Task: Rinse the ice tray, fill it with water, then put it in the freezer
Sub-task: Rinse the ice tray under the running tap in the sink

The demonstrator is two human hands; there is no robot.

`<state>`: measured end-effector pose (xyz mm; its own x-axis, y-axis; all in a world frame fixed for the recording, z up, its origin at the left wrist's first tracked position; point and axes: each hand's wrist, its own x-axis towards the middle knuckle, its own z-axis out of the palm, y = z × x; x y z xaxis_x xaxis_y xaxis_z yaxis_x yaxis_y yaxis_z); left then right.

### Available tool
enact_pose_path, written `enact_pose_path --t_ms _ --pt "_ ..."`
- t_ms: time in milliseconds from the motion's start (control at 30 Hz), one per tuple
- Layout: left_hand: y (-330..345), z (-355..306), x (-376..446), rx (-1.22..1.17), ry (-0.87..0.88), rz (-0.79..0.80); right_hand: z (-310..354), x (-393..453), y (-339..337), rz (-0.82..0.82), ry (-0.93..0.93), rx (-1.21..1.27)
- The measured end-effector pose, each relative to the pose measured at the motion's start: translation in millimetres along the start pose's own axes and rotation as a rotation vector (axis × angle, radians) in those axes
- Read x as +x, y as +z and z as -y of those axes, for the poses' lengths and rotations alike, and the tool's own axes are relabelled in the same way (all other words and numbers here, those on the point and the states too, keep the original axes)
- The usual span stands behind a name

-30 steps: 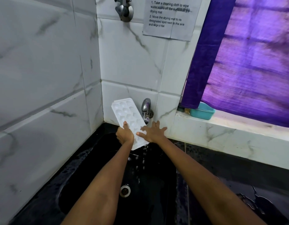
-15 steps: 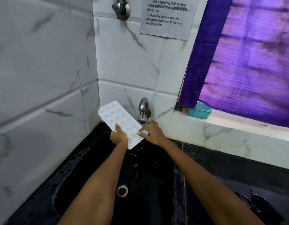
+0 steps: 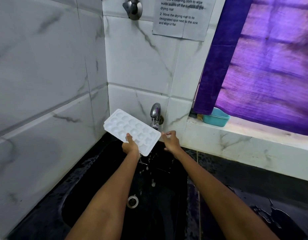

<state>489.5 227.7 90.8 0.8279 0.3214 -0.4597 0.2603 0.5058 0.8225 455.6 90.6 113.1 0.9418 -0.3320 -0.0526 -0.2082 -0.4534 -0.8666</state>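
Observation:
A white ice tray [image 3: 130, 129] with several round cups is held tilted over the black sink [image 3: 101, 196], its far end up toward the left wall. My left hand [image 3: 129, 146] grips its near edge, thumb on top. Water drips from the tray's lower corner into the sink. My right hand [image 3: 170, 141] hovers just right of the tray with loosely curled fingers, holding nothing, below the steel tap [image 3: 155, 116].
A drain [image 3: 132, 201] sits in the sink bottom. Marble tile walls close in on the left and behind. A teal tub [image 3: 216, 117] stands on the window ledge under a purple curtain [image 3: 264, 63]. A wet black counter [image 3: 253, 196] lies to the right.
My right hand has come off the tray and moved to the right. The tray has swung left and flatter in my left hand, away from under the tap.

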Motion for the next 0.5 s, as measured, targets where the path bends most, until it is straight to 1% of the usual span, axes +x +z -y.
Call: enact_pose_path --t_ms 33,100,200,267,333,400,433,500 --pt "0 2 -3 -0.025 -0.033 0.010 2 -1 3 0.056 0.103 0.129" --pt "2 7 -10 -0.063 -0.089 0.044 3 -3 11 0.156 0.177 0.306" --pt "4 17 -12 -0.110 -0.192 0.124 6 -6 22 0.155 0.187 0.511" --pt "5 25 -7 -0.095 -0.256 0.187 11 -8 24 0.121 0.161 0.536" --pt "7 35 2 -0.031 -0.311 0.258 16 -8 22 0.104 0.117 0.441" --pt "12 45 6 0.110 -0.338 0.278 13 -5 18 0.030 0.036 0.209" --pt "14 46 4 0.274 -0.321 0.245 10 -5 16 -0.010 -0.007 0.070" --pt "23 46 -4 0.661 -0.165 0.138 5 -4 15 -0.060 -0.059 -0.126"
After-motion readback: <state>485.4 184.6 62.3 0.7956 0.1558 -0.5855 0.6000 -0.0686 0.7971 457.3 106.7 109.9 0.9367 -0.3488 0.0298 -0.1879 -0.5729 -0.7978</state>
